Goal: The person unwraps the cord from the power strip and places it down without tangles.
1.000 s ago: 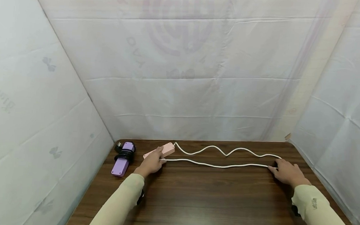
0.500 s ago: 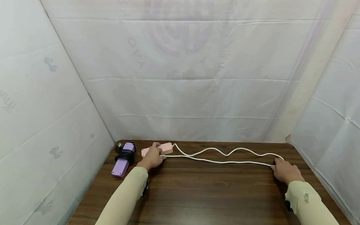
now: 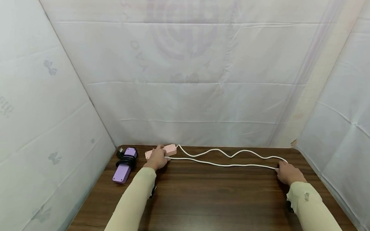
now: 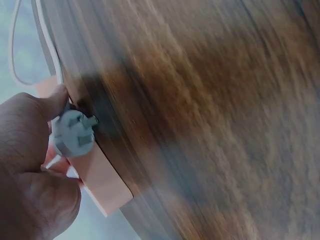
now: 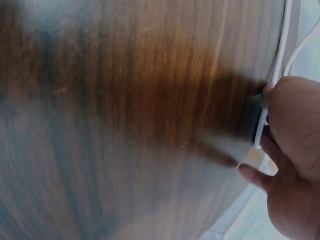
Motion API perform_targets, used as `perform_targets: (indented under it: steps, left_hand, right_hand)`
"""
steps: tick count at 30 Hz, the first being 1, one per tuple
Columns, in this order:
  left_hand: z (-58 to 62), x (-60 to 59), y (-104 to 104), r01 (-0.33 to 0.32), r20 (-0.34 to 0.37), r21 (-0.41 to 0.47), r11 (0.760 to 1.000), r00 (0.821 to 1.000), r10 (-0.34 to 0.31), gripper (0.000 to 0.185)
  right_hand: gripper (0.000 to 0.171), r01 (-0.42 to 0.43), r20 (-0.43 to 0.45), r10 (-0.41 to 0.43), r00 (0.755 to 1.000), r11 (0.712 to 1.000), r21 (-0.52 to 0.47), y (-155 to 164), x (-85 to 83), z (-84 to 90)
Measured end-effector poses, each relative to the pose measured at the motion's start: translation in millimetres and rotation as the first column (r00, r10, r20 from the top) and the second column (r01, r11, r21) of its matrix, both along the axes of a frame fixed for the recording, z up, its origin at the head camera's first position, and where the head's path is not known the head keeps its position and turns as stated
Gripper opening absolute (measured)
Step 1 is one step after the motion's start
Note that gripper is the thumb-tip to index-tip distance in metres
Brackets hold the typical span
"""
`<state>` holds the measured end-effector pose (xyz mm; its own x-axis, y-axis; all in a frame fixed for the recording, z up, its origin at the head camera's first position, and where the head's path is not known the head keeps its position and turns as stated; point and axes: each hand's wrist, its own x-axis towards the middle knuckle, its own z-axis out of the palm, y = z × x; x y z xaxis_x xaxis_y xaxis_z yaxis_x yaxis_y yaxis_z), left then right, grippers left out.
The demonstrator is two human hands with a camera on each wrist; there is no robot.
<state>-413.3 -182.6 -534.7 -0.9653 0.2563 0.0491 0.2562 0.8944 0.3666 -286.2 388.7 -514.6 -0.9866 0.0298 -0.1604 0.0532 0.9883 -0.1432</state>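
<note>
A pink power strip [image 3: 171,150] lies near the table's back edge, left of centre. My left hand [image 3: 157,159] grips it from above, covering its middle. In the left wrist view that hand also holds the strip's white plug [image 4: 74,138], prongs facing outward, with the thumb on the cord just behind it. The white cord [image 3: 220,164] runs rightward in two long strands, the far one wavy and the near one almost straight. At their right end my right hand [image 3: 288,173] pinches the bend of the cord; some of its fingers are hidden in the head view.
A purple power strip [image 3: 121,174] lies at the table's left, its black cord [image 3: 128,160] wound round it and its black plug [image 3: 120,152] beside it. White sheeted walls [image 3: 185,105] stand behind the wooden table [image 3: 218,203] and at both sides.
My right hand has shifted slightly left and back with the cord's bend. The left hand and pink power strip have moved slightly back, and the near strand lies closer to the far one.
</note>
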Motion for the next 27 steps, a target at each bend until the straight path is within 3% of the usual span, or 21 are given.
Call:
perform_targets:
  steps: [6,10,17,23,27]
  left_hand:
    - [3.0,-1.1,7,-0.054,0.006,-0.018,0.998,0.999,0.054,0.017]
    - [4.4,2.4,12,-0.047,-0.01,-0.049,0.998,0.999,0.046,0.016]
    - [2.3,9.0,18,-0.049,-0.027,-0.022,0.999,0.998,0.049,0.017]
    - [6.3,26.5,22,-0.044,-0.153,0.073,0.996,0.987,0.054,0.029]
    - [13.9,46.7,29,0.028,-0.269,0.126,0.992,0.963,0.007,0.026]
  right_hand:
    - [0.037,-0.028,-0.047,0.024,0.999,0.996,-0.088,1,-5.3,-3.0]
    - [0.047,-0.036,-0.049,0.03,0.998,0.991,-0.132,4,-8.3,-4.1]
    - [0.043,-0.086,-0.129,0.065,0.989,0.984,-0.159,-9,-12.7,6.2]
    - [0.041,-0.158,-0.19,0.125,0.974,0.973,-0.171,-41,-15.2,23.6]
    - [0.037,-0.247,-0.24,0.209,0.948,0.958,-0.143,-69,-12.9,39.1]
